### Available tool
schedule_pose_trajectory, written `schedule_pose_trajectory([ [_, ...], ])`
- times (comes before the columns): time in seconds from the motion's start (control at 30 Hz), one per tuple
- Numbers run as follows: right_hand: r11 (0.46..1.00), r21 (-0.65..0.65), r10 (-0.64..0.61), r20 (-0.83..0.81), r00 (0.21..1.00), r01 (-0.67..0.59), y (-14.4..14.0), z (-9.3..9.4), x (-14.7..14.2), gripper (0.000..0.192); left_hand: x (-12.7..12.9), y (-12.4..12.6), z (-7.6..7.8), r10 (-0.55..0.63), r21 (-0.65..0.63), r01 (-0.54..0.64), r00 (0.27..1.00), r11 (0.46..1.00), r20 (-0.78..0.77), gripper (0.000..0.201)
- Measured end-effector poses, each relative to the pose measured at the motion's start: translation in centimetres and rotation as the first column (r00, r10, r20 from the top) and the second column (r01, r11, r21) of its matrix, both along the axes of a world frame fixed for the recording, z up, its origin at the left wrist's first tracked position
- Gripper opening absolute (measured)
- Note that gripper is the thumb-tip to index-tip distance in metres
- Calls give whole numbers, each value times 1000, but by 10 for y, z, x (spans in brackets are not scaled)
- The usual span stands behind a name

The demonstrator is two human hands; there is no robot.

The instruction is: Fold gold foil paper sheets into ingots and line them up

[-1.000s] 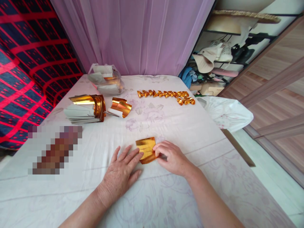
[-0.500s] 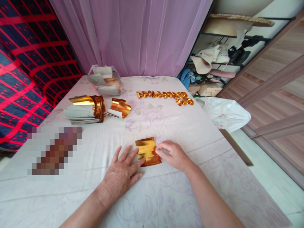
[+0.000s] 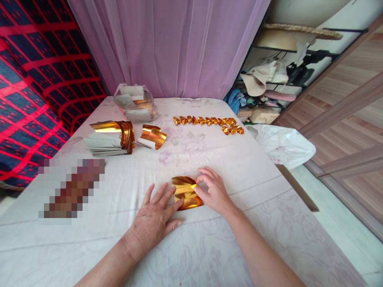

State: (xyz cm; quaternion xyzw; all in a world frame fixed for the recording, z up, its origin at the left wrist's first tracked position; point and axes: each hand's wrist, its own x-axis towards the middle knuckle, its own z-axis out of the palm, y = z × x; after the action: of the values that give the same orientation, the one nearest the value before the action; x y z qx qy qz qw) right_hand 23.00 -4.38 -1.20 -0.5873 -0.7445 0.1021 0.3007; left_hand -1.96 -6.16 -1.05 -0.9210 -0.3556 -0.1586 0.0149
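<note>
A shiny gold foil paper sheet lies on the cloth-covered table in front of me, its far edge curling up. My left hand rests flat with fingers spread, and its fingertips press on the sheet's left side. With thumb and fingertip, my right hand pinches the sheet's right edge; its other fingers stay loosely bent. Farther off lie a small curled group of foil sheets and a thick stack of foil paper. Several folded gold foil pieces stand in a row at the far right.
A clear plastic bag of paper sits at the far left of the table. A pixelated reddish area is at left. Beyond the right edge are a white plastic bag and a shelf with a cap and shoes.
The sheet's right edge has lifted and its far part now curls up. My right hand has shifted slightly away from me and pinches the edge; the left hand stays nearly still.
</note>
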Motion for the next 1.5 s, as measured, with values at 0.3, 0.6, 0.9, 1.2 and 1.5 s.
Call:
schedule_pose_trajectory([
  [0.3, 999, -37, 13, -125, 992, -18, -2, 9, -4, 17, 0, 0, 5, -11, 11, 12, 1000, 1000, -24, 50],
  [0.6, 994, 7, -99, -326, 940, 107, -6, 13, -9, 19, 2, -3, 20, -112, 73, 110, 993, 991, 22, 47],
  [0.9, 940, 330, -41, -139, 989, 85, -19, 23, -29, 10, 15, -17, 30, -87, -129, 131, 950, 983, 301, 58],
  [1.2, 904, 410, 163, -65, 984, -123, -27, 30, -43, 16, 14, -15, 16, 36, -186, 55, 892, 981, 451, 59],
  [1.5, 851, 428, 363, -59, 930, -305, -27, 32, -49, 16, 12, -13, 10, 220, -437, 93, 760, 895, 611, 43],
])
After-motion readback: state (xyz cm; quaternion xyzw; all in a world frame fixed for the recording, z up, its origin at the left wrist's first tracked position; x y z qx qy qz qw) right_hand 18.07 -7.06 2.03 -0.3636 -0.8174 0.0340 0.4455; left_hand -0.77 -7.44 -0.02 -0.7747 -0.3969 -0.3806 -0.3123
